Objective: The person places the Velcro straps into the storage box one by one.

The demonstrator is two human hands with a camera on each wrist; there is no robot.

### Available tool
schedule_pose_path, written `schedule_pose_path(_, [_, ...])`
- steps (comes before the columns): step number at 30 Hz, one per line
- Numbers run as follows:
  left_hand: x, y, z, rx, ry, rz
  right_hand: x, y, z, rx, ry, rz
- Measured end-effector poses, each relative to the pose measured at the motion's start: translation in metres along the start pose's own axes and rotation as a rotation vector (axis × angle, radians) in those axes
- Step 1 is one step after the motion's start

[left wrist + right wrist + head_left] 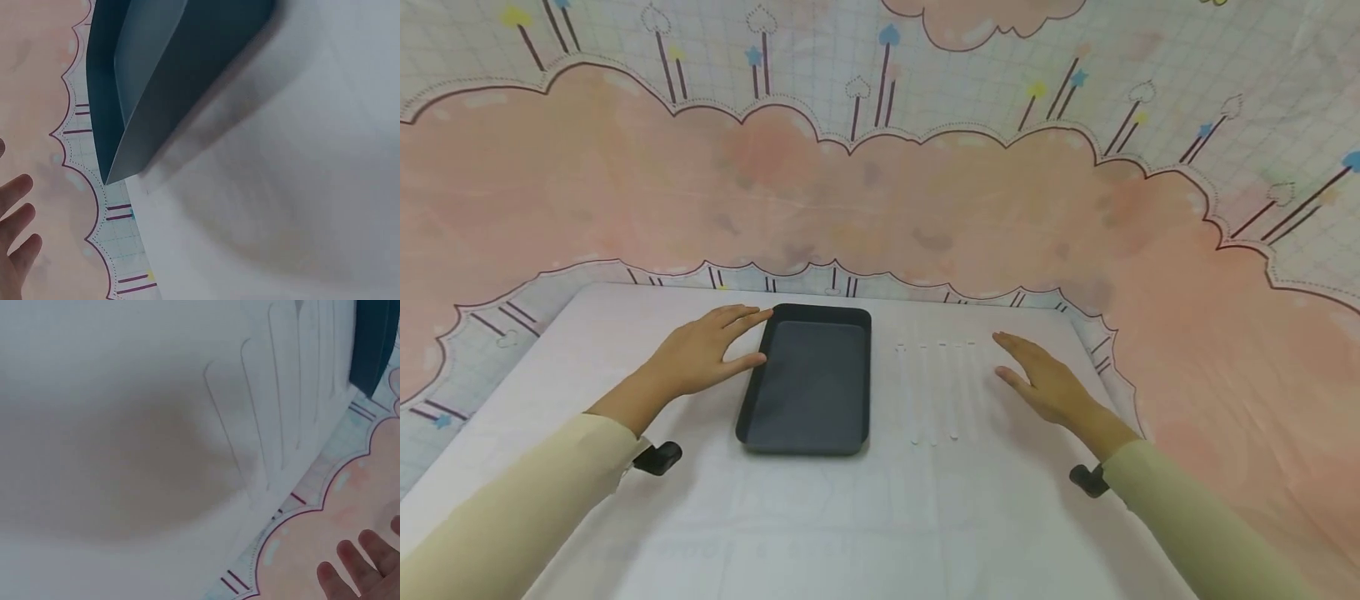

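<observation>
A dark grey rectangular baking tray point(812, 387) lies on the white tabletop. My left hand point(703, 350) is at its left side, fingers extended, fingertips reaching the rim in the head view. In the left wrist view, a gap shows between the fingers point(19, 225) and the tray point(162, 87). Right of the tray, several thin, clear strips with rounded ends point(275, 387) lie side by side, faint in the head view. My right hand point(1048, 387) hovers to the right of these strips, fingers straight and holding nothing; part of it point(365, 572) shows in the right wrist view.
The white-covered table point(850, 525) extends toward the front. Behind it and around its sides hangs a cloth point(880, 200) printed with pink clouds. A black wrist device point(658, 458) sits at the left cuff, another point(1088, 481) at the right.
</observation>
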State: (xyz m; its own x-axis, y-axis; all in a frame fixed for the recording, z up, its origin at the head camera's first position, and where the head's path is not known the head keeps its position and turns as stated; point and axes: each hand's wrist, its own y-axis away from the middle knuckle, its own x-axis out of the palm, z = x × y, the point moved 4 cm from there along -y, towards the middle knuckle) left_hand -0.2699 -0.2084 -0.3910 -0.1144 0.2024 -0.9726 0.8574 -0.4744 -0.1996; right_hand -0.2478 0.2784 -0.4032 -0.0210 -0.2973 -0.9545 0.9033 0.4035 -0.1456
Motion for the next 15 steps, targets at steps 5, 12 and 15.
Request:
schedule_pose_path(5, [0.005, 0.01, 0.002, -0.081, 0.026, 0.005, 0.001, 0.007, -0.007, 0.081, -0.083, -0.033])
schedule_pose_path(12, [0.01, 0.02, 0.008, -0.129, 0.042, -0.004, 0.007, 0.009, -0.009, 0.116, -0.253, -0.124])
schedule_pose_path(15, [0.01, 0.021, 0.01, -0.138, 0.054, -0.004, 0.01, 0.011, -0.01, 0.141, -0.277, -0.139])
